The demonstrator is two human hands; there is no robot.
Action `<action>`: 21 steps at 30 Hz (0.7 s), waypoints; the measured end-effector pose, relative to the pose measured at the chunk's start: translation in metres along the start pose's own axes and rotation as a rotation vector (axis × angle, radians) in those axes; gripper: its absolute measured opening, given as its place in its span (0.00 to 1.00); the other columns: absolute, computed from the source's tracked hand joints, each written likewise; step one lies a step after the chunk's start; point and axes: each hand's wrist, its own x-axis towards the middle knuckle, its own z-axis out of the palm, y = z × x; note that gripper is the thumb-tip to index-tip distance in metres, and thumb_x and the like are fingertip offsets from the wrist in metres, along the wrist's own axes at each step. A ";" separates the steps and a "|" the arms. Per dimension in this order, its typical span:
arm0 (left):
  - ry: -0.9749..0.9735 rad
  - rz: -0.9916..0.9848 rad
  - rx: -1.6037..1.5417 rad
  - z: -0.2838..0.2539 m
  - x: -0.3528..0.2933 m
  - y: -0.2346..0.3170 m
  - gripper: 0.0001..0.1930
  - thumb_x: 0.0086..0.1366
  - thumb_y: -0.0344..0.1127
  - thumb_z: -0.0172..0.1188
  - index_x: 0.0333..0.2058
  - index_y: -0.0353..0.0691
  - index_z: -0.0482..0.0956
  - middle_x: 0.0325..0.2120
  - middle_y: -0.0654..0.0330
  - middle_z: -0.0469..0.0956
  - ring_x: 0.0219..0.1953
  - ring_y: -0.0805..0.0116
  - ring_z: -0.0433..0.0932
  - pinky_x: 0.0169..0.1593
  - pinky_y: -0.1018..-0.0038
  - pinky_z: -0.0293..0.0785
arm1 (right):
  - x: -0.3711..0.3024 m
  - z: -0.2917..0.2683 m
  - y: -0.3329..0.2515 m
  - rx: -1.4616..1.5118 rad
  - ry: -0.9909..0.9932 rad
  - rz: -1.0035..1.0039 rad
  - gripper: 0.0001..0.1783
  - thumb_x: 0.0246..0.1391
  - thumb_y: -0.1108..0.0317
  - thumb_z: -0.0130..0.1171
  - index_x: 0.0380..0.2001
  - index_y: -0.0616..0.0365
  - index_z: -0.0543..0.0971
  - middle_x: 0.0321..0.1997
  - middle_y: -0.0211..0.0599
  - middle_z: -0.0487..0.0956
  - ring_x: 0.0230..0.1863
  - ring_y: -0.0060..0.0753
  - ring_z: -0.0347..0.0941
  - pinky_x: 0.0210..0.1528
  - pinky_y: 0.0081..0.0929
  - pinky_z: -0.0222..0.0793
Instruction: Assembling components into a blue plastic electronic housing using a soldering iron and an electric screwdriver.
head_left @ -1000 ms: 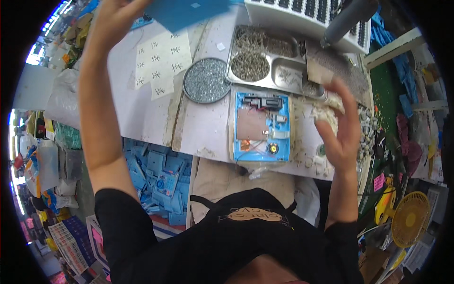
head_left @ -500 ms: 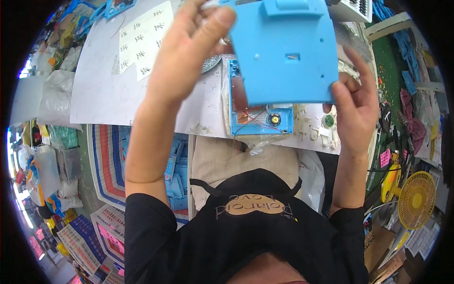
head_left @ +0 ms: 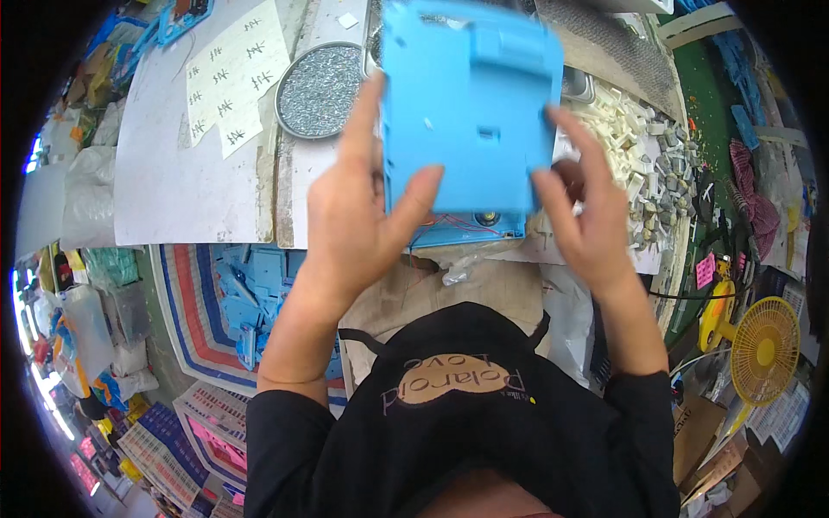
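Observation:
A blue plastic cover [head_left: 466, 155] with a raised block and a small slot is held up between both my hands. My left hand [head_left: 358, 211] grips its left edge, thumb on the face. At the lower right edge, my right hand [head_left: 587, 194] holds it between thumb and fingers. Below the cover, mostly hidden by it, lies a blue plastic housing [head_left: 458, 236]. Thin red wires and part of a round speaker [head_left: 488, 218] show at the housing's near end.
A round dish of small screws [head_left: 319, 91] stands left of the cover, beside a handwritten paper sheet [head_left: 237, 78]. White plastic parts [head_left: 620, 142] are heaped at right. A striped bag [head_left: 194, 302] holding blue parts is below the table's left side. A yellow fan [head_left: 764, 350] stands far right.
The cover has moved left and sits straighter. My left hand has come down from its top corner to the left edge, uncovering the screw dish. My right hand has shifted left with it.

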 end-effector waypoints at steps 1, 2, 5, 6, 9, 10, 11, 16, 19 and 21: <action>-0.044 0.021 0.078 0.003 -0.005 0.000 0.41 0.62 0.35 0.68 0.69 0.25 0.58 0.25 0.54 0.82 0.23 0.67 0.82 0.27 0.72 0.75 | -0.015 0.003 0.007 0.008 -0.021 0.044 0.29 0.63 0.67 0.61 0.66 0.55 0.69 0.23 0.40 0.78 0.23 0.34 0.77 0.27 0.30 0.70; -0.088 0.042 0.156 0.007 -0.009 -0.002 0.41 0.62 0.36 0.68 0.69 0.25 0.59 0.25 0.53 0.82 0.23 0.64 0.82 0.27 0.70 0.76 | -0.029 0.008 0.016 0.015 -0.042 0.089 0.29 0.63 0.67 0.61 0.66 0.55 0.69 0.23 0.40 0.77 0.23 0.35 0.77 0.27 0.31 0.70; -0.146 0.041 0.226 0.021 -0.017 -0.011 0.41 0.62 0.38 0.67 0.67 0.24 0.60 0.27 0.48 0.83 0.24 0.54 0.83 0.29 0.65 0.78 | -0.042 0.021 0.034 0.018 -0.064 0.135 0.27 0.64 0.66 0.60 0.64 0.55 0.70 0.21 0.39 0.75 0.23 0.39 0.76 0.28 0.33 0.68; -0.148 0.020 0.221 0.024 -0.019 -0.012 0.40 0.62 0.38 0.67 0.67 0.24 0.60 0.27 0.47 0.83 0.25 0.54 0.83 0.30 0.65 0.78 | -0.043 0.023 0.038 0.013 -0.064 0.140 0.26 0.64 0.65 0.59 0.64 0.55 0.70 0.21 0.38 0.75 0.23 0.40 0.75 0.29 0.34 0.68; -0.140 -0.013 0.226 0.028 -0.023 -0.013 0.40 0.63 0.38 0.67 0.67 0.23 0.60 0.29 0.45 0.83 0.26 0.53 0.84 0.31 0.64 0.79 | -0.031 0.022 0.043 -0.012 -0.074 0.110 0.24 0.65 0.65 0.58 0.63 0.52 0.70 0.21 0.39 0.74 0.22 0.41 0.75 0.29 0.33 0.68; -0.132 -0.019 0.230 0.028 -0.024 -0.012 0.40 0.63 0.38 0.67 0.67 0.23 0.60 0.29 0.44 0.83 0.26 0.52 0.84 0.31 0.64 0.79 | -0.026 0.020 0.043 0.004 -0.089 0.126 0.23 0.65 0.65 0.58 0.62 0.51 0.70 0.21 0.39 0.74 0.22 0.41 0.75 0.29 0.33 0.68; -0.131 -0.033 0.225 0.028 -0.026 -0.012 0.40 0.63 0.39 0.66 0.67 0.23 0.60 0.29 0.44 0.83 0.26 0.52 0.84 0.31 0.64 0.79 | -0.022 0.018 0.043 0.020 -0.104 0.142 0.23 0.65 0.65 0.57 0.62 0.50 0.71 0.21 0.40 0.74 0.22 0.41 0.74 0.29 0.33 0.68; -0.114 -0.064 0.243 0.028 -0.028 -0.012 0.39 0.64 0.39 0.66 0.66 0.22 0.60 0.28 0.43 0.82 0.26 0.52 0.84 0.31 0.64 0.79 | -0.015 0.015 0.041 0.119 -0.164 0.233 0.22 0.66 0.65 0.57 0.62 0.49 0.71 0.21 0.41 0.75 0.23 0.44 0.75 0.30 0.35 0.69; -0.111 -0.088 0.233 0.026 -0.028 -0.012 0.39 0.64 0.39 0.66 0.66 0.21 0.61 0.29 0.43 0.83 0.25 0.53 0.84 0.30 0.65 0.79 | -0.007 0.015 0.040 0.013 -0.184 0.171 0.21 0.65 0.65 0.58 0.60 0.49 0.73 0.23 0.42 0.77 0.25 0.46 0.77 0.31 0.36 0.70; -0.102 -0.115 0.217 0.025 -0.031 -0.010 0.38 0.64 0.38 0.67 0.66 0.22 0.61 0.25 0.48 0.81 0.22 0.57 0.82 0.28 0.66 0.77 | -0.002 0.018 0.043 -0.086 -0.167 0.059 0.20 0.65 0.65 0.58 0.59 0.48 0.74 0.25 0.43 0.79 0.27 0.46 0.78 0.31 0.37 0.71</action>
